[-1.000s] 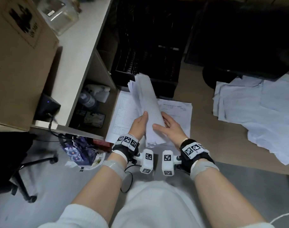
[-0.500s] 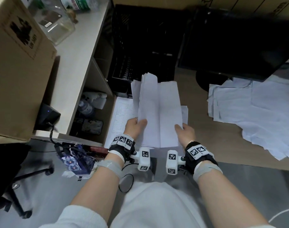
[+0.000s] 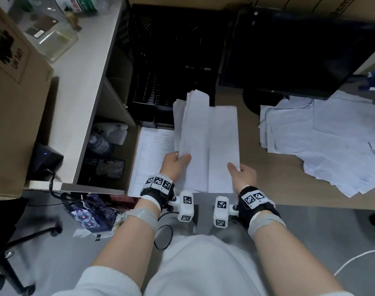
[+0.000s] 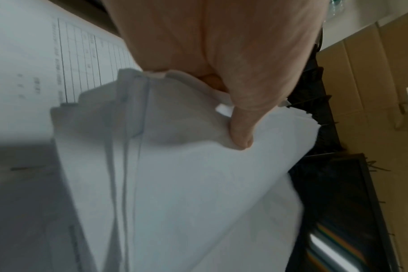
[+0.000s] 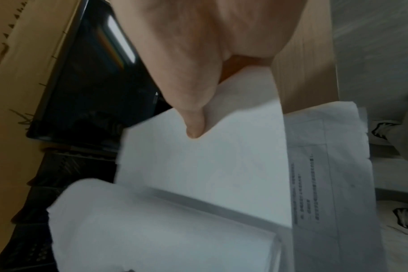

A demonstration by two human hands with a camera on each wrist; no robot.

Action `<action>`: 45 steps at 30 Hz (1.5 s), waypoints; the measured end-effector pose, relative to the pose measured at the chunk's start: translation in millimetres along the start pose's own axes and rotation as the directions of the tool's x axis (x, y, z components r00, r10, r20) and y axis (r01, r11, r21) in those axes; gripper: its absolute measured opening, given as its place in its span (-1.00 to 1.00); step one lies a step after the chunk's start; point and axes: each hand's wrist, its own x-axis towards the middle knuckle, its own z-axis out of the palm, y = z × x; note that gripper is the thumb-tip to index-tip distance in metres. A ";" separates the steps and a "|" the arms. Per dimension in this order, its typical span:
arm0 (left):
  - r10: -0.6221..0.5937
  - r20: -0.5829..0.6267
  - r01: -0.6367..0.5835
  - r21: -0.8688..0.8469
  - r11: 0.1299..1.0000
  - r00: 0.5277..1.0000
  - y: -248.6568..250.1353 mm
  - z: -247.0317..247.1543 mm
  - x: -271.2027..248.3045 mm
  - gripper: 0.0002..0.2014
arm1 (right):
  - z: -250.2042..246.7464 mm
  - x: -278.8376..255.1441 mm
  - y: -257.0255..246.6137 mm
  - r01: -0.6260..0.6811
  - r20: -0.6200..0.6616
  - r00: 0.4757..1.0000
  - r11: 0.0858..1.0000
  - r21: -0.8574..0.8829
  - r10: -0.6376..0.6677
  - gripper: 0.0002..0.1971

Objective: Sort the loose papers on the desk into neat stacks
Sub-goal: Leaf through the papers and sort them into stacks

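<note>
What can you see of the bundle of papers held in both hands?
The bundle of papers is a sheaf of plain white sheets, blank on the upper side, held above the printed form on the desk. Its far edges are fanned and uneven. The left hand pinches the thicker left part, thumb on top. The right hand pinches a sheet spread rightward.

Both forearms are bare, with pale sleeves pushed up near the elbows. The left hand (image 3: 175, 162) and right hand (image 3: 243, 175) are bare. Each wrist carries a black strap topped with white tiles printed in black square codes, and a band of grey tape below it. A white block-shaped camera (image 3: 186, 205) juts inward from the left strap; another sits on the right. A thin black cable (image 3: 161, 233) loops beneath the left wrist.
</note>
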 end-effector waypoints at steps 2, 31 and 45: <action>0.000 0.001 0.000 -0.014 1.000 1.000 0.9 11.4 1.7 -0.57 | -13.4 3.0 2.5 -0.018 -0.071 0.997 1.000 -0.015 0.017 -0.46; -0.118 -0.292 0.174 0.176 0.969 0.949 -31.8 169.2 26.2 -0.78 | -151.9 135.9 91.7 -0.361 -0.050 0.931 0.898 -0.251 0.360 -0.42; -0.017 -0.282 0.088 0.243 0.966 0.959 -0.5 171.4 15.8 -0.52 | -111.7 83.6 -15.1 0.065 0.526 0.830 0.968 0.242 -0.187 -0.45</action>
